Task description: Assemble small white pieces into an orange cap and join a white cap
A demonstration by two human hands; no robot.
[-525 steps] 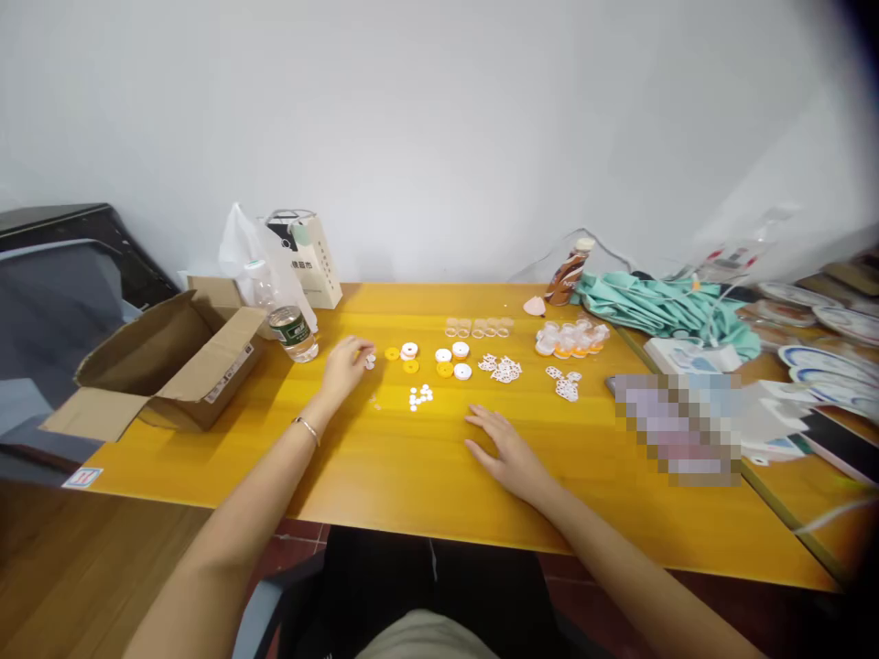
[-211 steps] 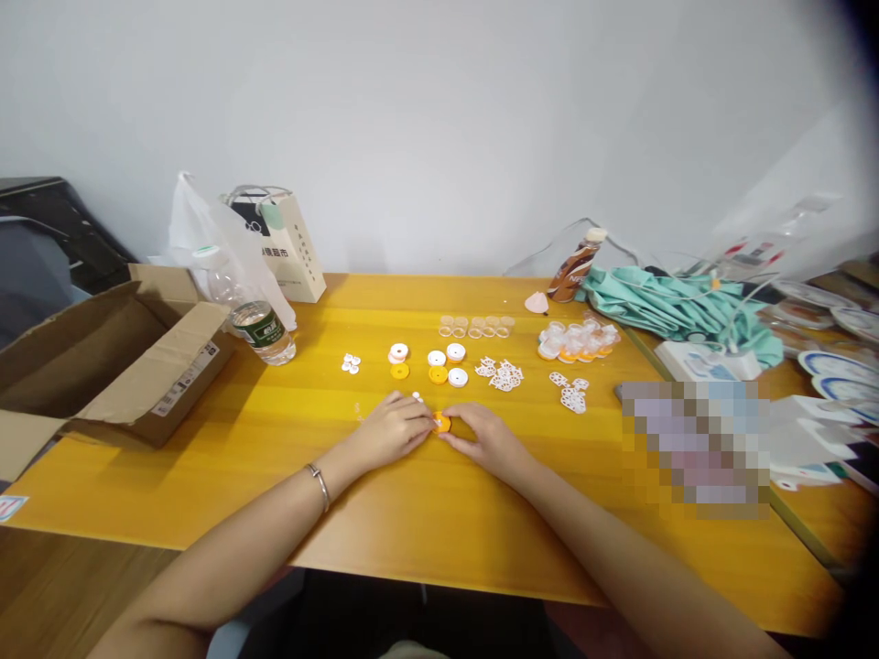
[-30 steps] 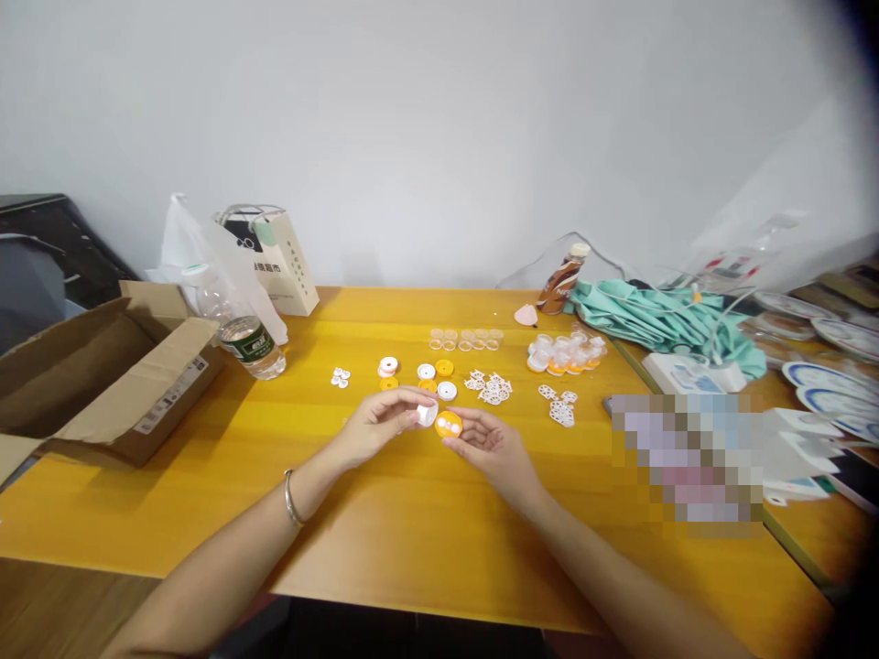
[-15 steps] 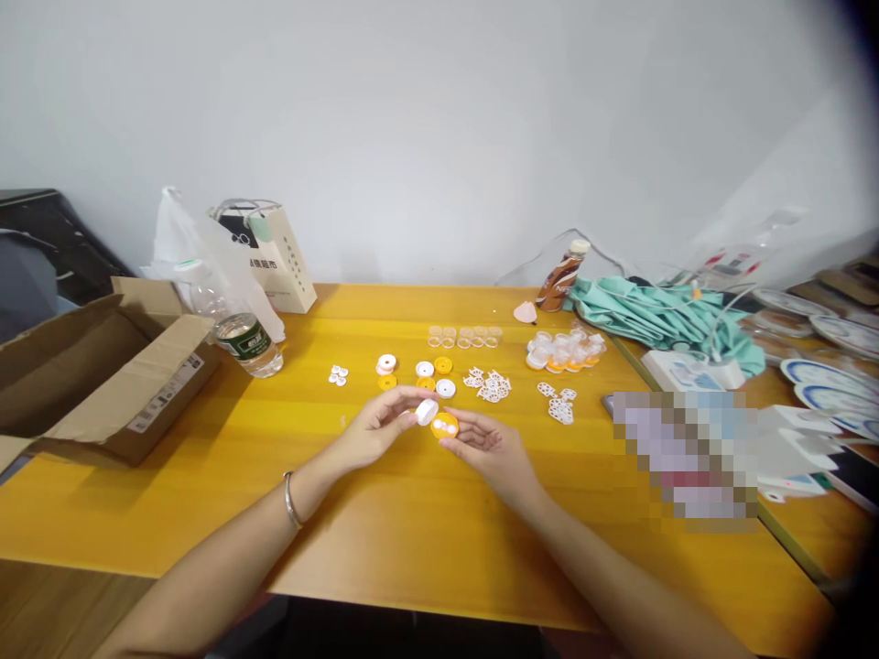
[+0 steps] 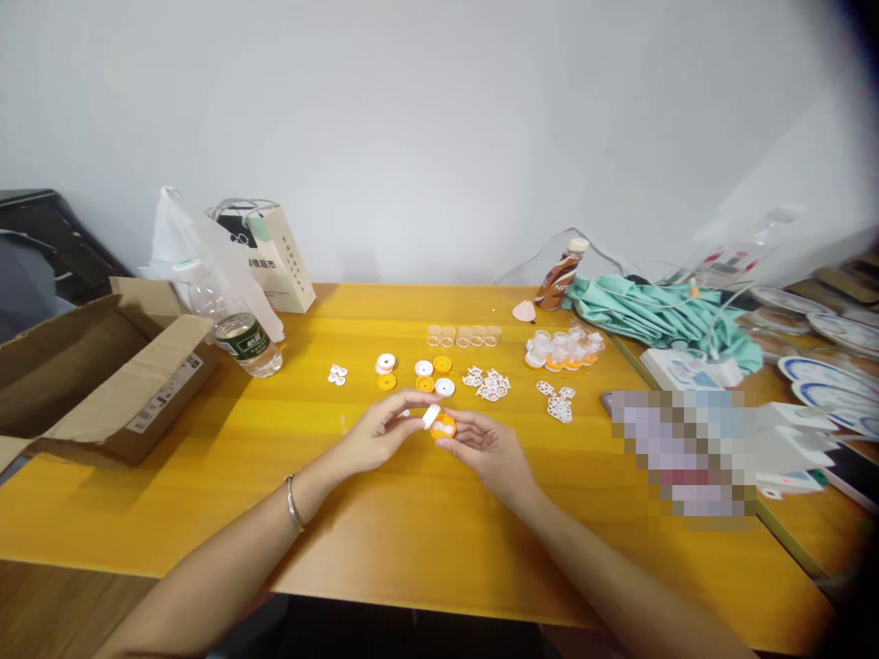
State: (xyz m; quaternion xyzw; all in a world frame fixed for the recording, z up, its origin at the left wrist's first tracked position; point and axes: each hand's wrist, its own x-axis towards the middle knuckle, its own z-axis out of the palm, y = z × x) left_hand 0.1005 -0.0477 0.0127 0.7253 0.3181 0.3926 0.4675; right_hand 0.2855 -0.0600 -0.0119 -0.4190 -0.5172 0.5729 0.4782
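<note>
My left hand (image 5: pixel 385 428) pinches a small white round cap (image 5: pixel 430 416) between thumb and fingers, tilted on its edge. Close against it, my right hand (image 5: pixel 489 448) grips an orange round cap (image 5: pixel 443 426) with small white pieces inside. The two caps meet or nearly meet above the table; I cannot tell if they touch. Just beyond my hands lie loose white and orange discs, among them a white disc (image 5: pixel 445 387) and an orange disc (image 5: pixel 386 382). White openwork pieces (image 5: pixel 492 385) are heaped to their right, with small white parts (image 5: pixel 337 374) to the left.
Clear cups (image 5: pixel 465 336) stand in a row farther back, beside a cluster of clear-topped orange and white pieces (image 5: pixel 564 350). An open cardboard box (image 5: pixel 157 389) and a water bottle (image 5: pixel 247 343) are left. A brown-labelled bottle (image 5: pixel 561 275), green cloth (image 5: pixel 652 311) and power strip (image 5: pixel 690 369) are right.
My left hand has moved slightly right and turned the white cap more edge-on, bringing it against or over the orange cap's rim. My right hand stays nearly still.
</note>
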